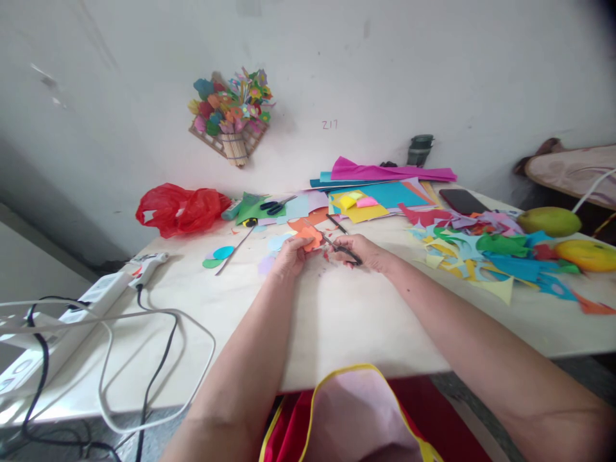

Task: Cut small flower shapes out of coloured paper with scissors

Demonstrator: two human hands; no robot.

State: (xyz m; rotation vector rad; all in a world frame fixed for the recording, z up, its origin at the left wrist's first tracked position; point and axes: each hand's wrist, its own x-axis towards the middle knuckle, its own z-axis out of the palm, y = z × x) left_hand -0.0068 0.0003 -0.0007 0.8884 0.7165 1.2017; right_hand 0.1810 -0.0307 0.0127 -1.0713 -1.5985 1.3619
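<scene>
My left hand point(289, 256) pinches an orange paper flower point(310, 238) over the middle of the table. In my right hand point(362, 249) is a pair of scissors point(350, 254), its blades pointing left at the edge of the orange paper. Small red and orange scraps lie beneath both hands. Just behind them rest a larger orange-red paper piece point(312, 218) and a dark pen-like stick point(336, 224). Pale blue and lilac paper cutouts point(267, 264) lie left of my left hand.
At right spreads a heap of coloured paper scraps point(500, 247), with a phone point(464, 201) behind it and a mango point(584, 255) beside it. Stacked sheets point(385, 199) and spare scissors point(275, 206) lie at the back. A red plastic bag point(180, 210), power strip point(101, 295) and loose cables occupy the left.
</scene>
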